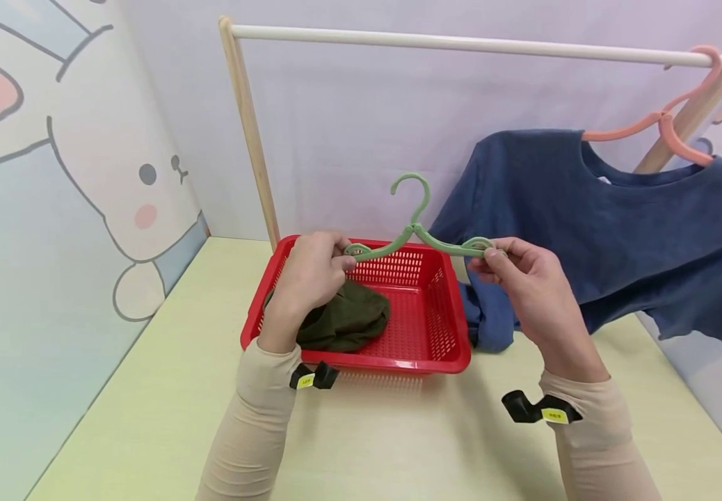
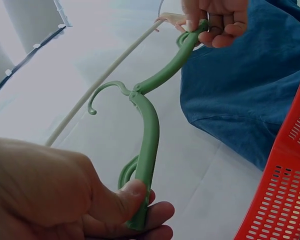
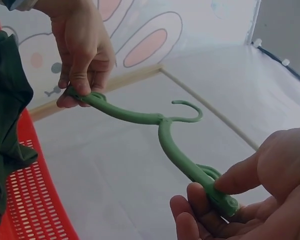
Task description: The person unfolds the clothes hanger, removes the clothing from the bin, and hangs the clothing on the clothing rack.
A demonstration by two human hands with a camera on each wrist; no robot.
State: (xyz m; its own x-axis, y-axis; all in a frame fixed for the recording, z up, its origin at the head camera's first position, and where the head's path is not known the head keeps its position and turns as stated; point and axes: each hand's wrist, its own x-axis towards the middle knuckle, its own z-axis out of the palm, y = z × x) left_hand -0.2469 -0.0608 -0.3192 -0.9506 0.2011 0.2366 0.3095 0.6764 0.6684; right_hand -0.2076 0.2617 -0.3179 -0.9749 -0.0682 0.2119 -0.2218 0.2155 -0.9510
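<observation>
A green clothes hanger (image 1: 414, 228) with a central joint is held up by both hands over the red basket, its hook pointing up and its arms spread. My left hand (image 1: 313, 273) pinches one arm's end between thumb and fingers. At the other end, my right hand (image 1: 531, 284) pinches the tip in the same way, as the right wrist view shows with the thumb (image 3: 240, 175) on top. Below, a dark green garment (image 1: 351, 319) lies bunched in the left part of the red basket (image 1: 367, 360), partly behind my left hand.
Behind the basket stands a rack with a white rail (image 1: 461, 43) and wooden posts (image 1: 250, 132). A blue T-shirt (image 1: 536, 209) hangs from it at the right on a pink hanger (image 1: 664, 115), its lower part reaching the pale tabletop (image 1: 386, 445) beside the basket.
</observation>
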